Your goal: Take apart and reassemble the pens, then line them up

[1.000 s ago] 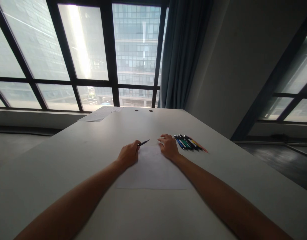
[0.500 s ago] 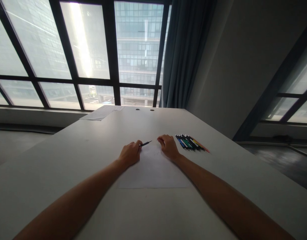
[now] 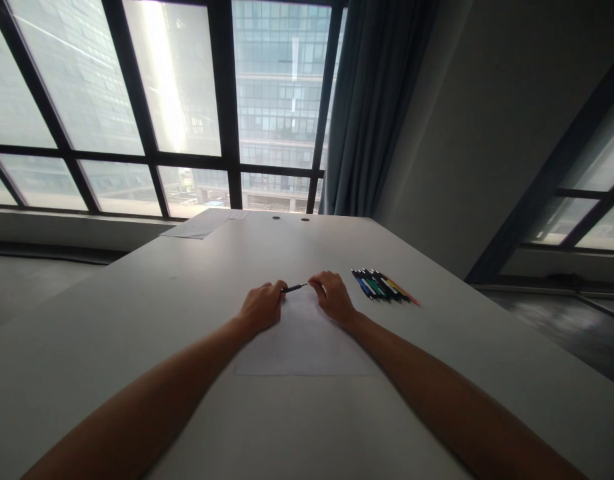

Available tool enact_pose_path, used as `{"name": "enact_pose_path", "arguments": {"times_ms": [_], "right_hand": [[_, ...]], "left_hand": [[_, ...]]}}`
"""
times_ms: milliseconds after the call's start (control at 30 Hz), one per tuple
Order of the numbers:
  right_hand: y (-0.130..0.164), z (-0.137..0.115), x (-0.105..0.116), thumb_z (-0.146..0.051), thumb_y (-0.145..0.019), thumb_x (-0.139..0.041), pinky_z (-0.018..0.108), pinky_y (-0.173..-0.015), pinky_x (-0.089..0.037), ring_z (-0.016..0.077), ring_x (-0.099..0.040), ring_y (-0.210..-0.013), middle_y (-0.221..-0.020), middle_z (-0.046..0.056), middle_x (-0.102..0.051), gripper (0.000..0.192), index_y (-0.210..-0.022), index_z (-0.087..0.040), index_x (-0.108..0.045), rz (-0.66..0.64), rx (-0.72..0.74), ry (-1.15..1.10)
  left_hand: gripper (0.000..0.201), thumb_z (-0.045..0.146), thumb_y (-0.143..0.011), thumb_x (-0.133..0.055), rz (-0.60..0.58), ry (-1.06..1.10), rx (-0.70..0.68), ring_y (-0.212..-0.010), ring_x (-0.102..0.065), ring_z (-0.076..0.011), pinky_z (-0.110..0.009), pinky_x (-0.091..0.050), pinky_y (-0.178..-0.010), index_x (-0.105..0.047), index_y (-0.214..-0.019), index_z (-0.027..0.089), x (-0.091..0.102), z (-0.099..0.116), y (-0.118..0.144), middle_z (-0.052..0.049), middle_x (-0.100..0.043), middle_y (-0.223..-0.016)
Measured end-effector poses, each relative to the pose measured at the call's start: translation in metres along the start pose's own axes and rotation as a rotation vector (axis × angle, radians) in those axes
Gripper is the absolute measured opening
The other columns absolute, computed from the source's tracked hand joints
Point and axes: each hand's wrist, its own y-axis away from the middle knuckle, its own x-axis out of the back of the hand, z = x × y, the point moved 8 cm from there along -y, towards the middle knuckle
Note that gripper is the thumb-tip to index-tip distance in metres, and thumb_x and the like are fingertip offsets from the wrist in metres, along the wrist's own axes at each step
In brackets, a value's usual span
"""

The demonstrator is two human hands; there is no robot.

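Observation:
My left hand (image 3: 263,307) is closed around a slim dark pen (image 3: 293,289), whose thin tip points right. Opposite it, my right hand (image 3: 334,299) has thumb and forefinger pinched together right at that tip. Whether something tiny sits in this pinch, or the tip itself is touched, I cannot make out. Both hands rest over the far part of a white sheet of paper (image 3: 307,350) on the table. To the right of my right hand lies a row of several pens (image 3: 381,285), with dark, blue, green, yellow and reddish barrels.
The white table (image 3: 307,427) stretches away toward large windows. More papers (image 3: 199,225) lie at its far left corner. Two round cable holes sit near the far edge. A blue curtain (image 3: 371,113) hangs behind the table's far right corner.
My right hand has shifted slightly left, bringing its pinched fingertips up to the pen's tip. The gap between them has closed. My left hand has barely moved.

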Motion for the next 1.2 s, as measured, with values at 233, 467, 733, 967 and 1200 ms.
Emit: {"name": "enact_pose_path", "arguments": {"times_ms": [233, 467, 733, 967, 1200], "right_hand": [[0.0009, -0.0073, -0.0042, -0.019, -0.092, -0.051, 0.034, -0.079, -0.039, 0.0187, -0.058, -0.080, -0.083, 0.004, -0.066, 0.012, -0.087, -0.020, -0.061, -0.018, 0.036, -0.055], [0.0006, -0.0076, -0.0017, -0.014, -0.086, -0.057, 0.034, -0.079, -0.041, 0.0180, -0.060, -0.076, -0.080, 0.003, -0.069, 0.009, -0.087, -0.020, -0.064, 0.011, 0.025, -0.103], [-0.0001, -0.0045, 0.0013, -0.014, -0.082, -0.060, 0.034, -0.079, -0.041, 0.0182, -0.060, -0.074, -0.076, 0.003, -0.068, 0.006, -0.082, -0.019, -0.065, 0.030, -0.036, -0.139], [0.0006, -0.0029, -0.0007, -0.017, -0.085, -0.056, 0.035, -0.078, -0.041, 0.0186, -0.058, -0.074, -0.078, 0.004, -0.066, 0.006, -0.082, -0.019, -0.062, 0.008, -0.053, -0.123], [0.0010, -0.0053, -0.0025, -0.018, -0.085, -0.058, 0.034, -0.077, -0.040, 0.0180, -0.058, -0.074, -0.077, 0.003, -0.066, 0.007, -0.081, -0.019, -0.063, -0.005, -0.023, -0.135]], "left_hand": [[0.022, 0.024, -0.093, -0.039, -0.009, 0.012, -0.007, -0.089, -0.063, -0.0196, -0.030, -0.046, -0.076, -0.050, -0.112, 0.023, -0.0004, 0.0010, 0.0001, -0.006, -0.066, -0.095], [0.022, 0.024, -0.094, -0.039, -0.009, 0.021, -0.027, -0.089, -0.063, -0.0195, -0.030, -0.046, -0.077, -0.051, -0.112, 0.022, -0.0007, 0.0022, 0.0000, -0.006, -0.066, -0.094], [0.022, 0.021, -0.092, -0.040, -0.038, 0.031, -0.038, -0.092, -0.063, -0.0198, -0.031, -0.047, -0.079, -0.051, -0.112, 0.022, 0.0014, 0.0060, 0.0007, -0.006, -0.066, -0.097], [0.022, 0.020, -0.092, -0.041, -0.046, 0.043, -0.026, -0.093, -0.063, -0.0197, -0.031, -0.047, -0.079, -0.050, -0.112, 0.023, 0.0010, 0.0059, 0.0005, -0.006, -0.067, -0.098], [0.020, 0.024, -0.094, -0.040, 0.000, 0.032, -0.052, -0.088, -0.064, -0.0190, -0.030, -0.046, -0.077, -0.051, -0.111, 0.023, -0.0009, 0.0029, 0.0000, -0.005, -0.067, -0.097]]}}
